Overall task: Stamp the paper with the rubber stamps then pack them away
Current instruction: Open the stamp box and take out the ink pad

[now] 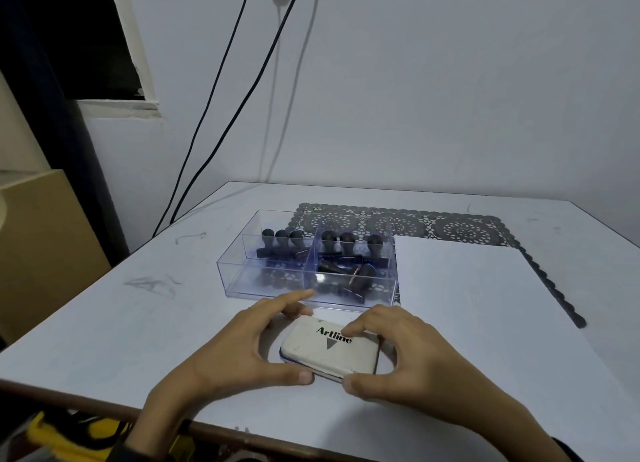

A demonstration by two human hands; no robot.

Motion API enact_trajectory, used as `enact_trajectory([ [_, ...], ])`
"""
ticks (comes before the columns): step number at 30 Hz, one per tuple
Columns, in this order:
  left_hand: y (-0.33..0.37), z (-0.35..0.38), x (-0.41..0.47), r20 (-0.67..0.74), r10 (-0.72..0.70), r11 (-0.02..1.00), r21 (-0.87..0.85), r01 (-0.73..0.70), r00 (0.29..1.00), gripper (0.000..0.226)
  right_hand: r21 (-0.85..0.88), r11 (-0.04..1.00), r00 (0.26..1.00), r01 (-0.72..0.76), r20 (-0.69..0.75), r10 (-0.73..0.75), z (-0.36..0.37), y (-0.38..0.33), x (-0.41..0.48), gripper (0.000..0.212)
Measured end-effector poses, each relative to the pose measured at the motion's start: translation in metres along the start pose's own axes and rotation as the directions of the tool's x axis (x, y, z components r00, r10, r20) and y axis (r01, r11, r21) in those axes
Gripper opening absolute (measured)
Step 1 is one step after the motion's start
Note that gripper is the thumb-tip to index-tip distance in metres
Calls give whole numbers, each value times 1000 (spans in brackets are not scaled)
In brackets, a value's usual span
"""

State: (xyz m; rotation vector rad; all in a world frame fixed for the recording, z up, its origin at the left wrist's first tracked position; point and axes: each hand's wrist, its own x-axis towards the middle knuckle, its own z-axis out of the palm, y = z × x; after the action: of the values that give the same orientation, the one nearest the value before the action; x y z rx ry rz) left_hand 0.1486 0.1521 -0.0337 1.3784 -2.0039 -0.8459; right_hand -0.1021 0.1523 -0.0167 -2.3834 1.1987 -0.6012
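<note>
A clear plastic divided box [270, 290] is set at the centre of the frame on the white table [104, 323], partly over a grey lace-patterned mat [450, 227]. Dark round-handled rubber stamps [341, 243] are kept in its compartments, some upright, some tipped. A white sheet of paper [467, 305] is laid just to its right. Black cables [216, 80] are hung down the wall at upper left. Just below the box, a closed white ink pad with a blue base [329, 352] is pinched by the left hand [239, 350] and the right hand [415, 364], thumbs at its near edge.
</note>
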Motion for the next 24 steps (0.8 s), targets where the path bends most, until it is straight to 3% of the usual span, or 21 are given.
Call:
enact_trajectory([
  [5,-1,1,2,13,-8,1000,17,8,1000,95,-56,998,981,36,-189,-46,12,-4,-3,43],
  [8,0,1,3,24,-8,1000,-5,8,1000,97,-34,999,996,-28,-82,25,4,-4,1,48],
  [10,1,0,2,22,-9,1000,-27,10,1000,97,94,987,991,-131,46,127,-9,-1,8,50],
  [13,4,0,1,28,7,999,-51,-6,1000,92,369,910,977,-188,-22,211,-20,2,18,49],
  [18,2,-1,2,18,-3,1000,-1,3,1000,101,497,828,948,-261,-33,318,-19,5,25,54],
  [24,1,-3,0,5,-31,999,32,31,1000,104,650,691,926,-316,52,374,-21,11,25,37],
])
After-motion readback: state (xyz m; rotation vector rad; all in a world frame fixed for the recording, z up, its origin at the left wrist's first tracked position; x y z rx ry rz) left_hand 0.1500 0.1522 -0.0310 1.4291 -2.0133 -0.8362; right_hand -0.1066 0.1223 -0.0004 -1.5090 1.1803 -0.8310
